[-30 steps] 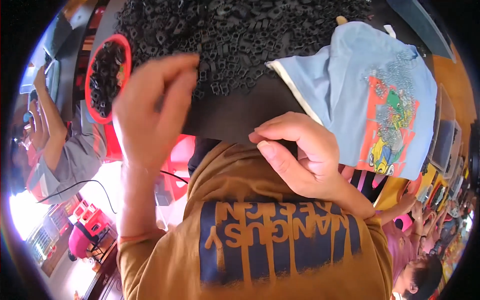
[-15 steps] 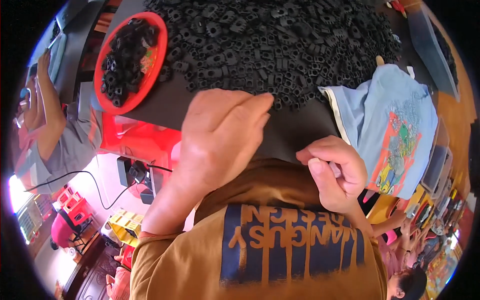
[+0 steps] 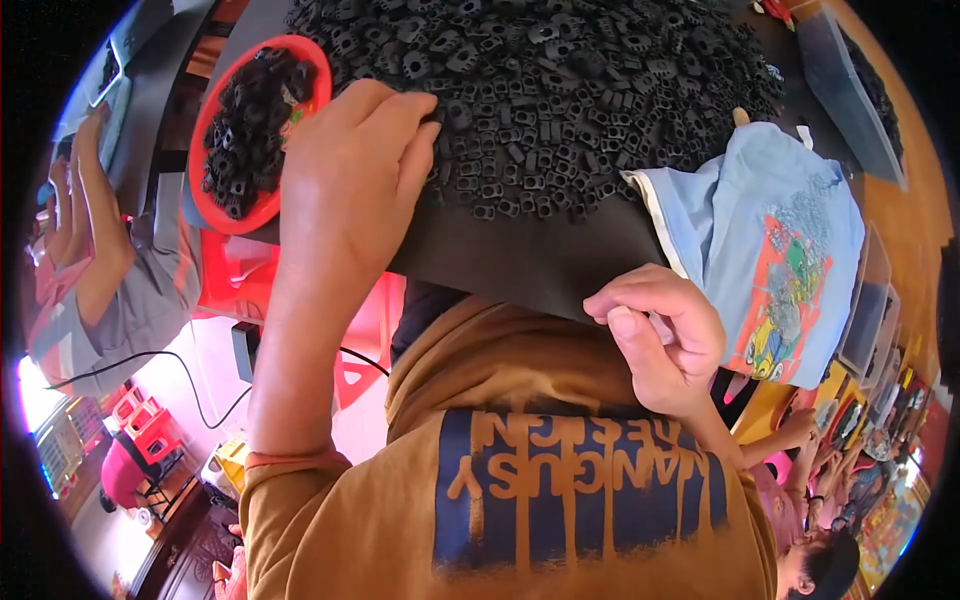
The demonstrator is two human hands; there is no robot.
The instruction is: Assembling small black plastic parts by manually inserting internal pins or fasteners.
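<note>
A wide heap of small black plastic parts with holes (image 3: pixel 540 110) covers the far side of the dark table. My left hand (image 3: pixel 350 185) reaches over the heap's left edge, beside the red plate. Its fingers are bent and close together at the parts; whatever the fingertips hold is hidden. Near the table's front edge, in front of my body, my right hand (image 3: pixel 665 340) is curled with thumb and forefinger brought together. A small pale bit shows inside that curl, too small to name.
The red plate (image 3: pixel 262 215) holds more black parts and is partly covered by my left hand. A light blue printed cloth (image 3: pixel 790 250) drapes over the table's right side. A clear plastic bin (image 3: pixel 850 100) stands at far right. Other people sit on both sides.
My left hand has moved left and away from me, from the heap's near edge to its left side by the plate. My right hand has stayed nearly in place, still curled.
</note>
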